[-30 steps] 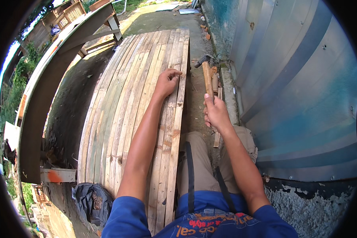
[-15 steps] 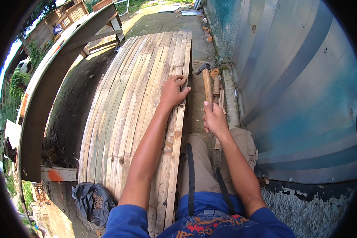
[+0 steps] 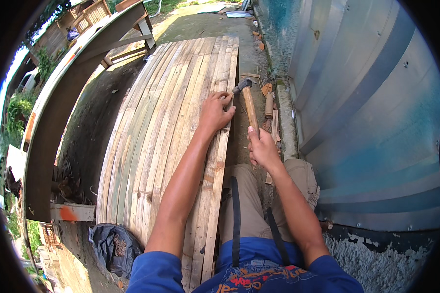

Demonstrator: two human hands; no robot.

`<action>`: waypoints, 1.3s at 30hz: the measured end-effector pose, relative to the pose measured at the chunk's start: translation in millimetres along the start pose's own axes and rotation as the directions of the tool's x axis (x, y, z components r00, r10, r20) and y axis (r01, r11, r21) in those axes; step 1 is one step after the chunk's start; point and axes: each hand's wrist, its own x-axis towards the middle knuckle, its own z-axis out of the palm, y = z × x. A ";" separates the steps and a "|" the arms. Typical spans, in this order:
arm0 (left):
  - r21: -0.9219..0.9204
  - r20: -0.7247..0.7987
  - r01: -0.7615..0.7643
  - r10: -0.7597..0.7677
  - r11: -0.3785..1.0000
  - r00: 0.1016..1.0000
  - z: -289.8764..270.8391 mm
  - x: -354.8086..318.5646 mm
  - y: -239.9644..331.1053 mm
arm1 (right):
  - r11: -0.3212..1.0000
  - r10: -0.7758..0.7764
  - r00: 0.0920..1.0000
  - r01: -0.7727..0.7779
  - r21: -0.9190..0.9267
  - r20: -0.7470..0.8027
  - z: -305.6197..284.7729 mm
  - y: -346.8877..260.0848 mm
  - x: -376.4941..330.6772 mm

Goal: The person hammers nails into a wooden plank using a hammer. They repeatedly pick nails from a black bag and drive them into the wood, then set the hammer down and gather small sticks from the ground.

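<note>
Hammer with a pale wooden handle and dark metal head held in the right hand; fingers wrapped shut round the lower end of the handle, thumb on top. Handle runs up and away from the hand, head tilted left, just beside the fingertips of the left hand. Left arm stretched forward, nearly straight, hand palm down on the panel of long, pale, narrow wooden slats. Its fingers curl over the rightmost slat at the panel's right edge; whether they pinch anything small cannot be told. Right forearm bent, wrist above the knee in tan trousers. Short wooden offcuts lie just right of the hammer, against the corrugated blue-grey metal wall.
</note>
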 end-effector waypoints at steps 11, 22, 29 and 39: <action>0.013 -0.005 -0.025 0.025 1.000 1.000 -2.2 -0.8 0.4 | 0.999 -0.021 1.000 0.021 0.038 0.004 -2.5 -0.7 0.5; 0.002 0.006 -0.009 0.009 1.000 1.000 -3.7 0.2 2.5 | 0.999 -0.010 0.999 0.012 -0.041 0.048 -10.6 -6.5 3.5; 0.036 0.012 -0.022 0.022 0.999 1.000 -2.6 0.9 -0.7 | 0.995 0.056 0.998 -0.058 0.077 0.019 -6.8 -1.3 1.6; 0.033 0.012 -0.024 0.024 0.999 1.000 -1.9 1.8 4.4 | 0.991 -0.116 0.993 0.116 -0.071 0.003 -7.5 9.9 7.5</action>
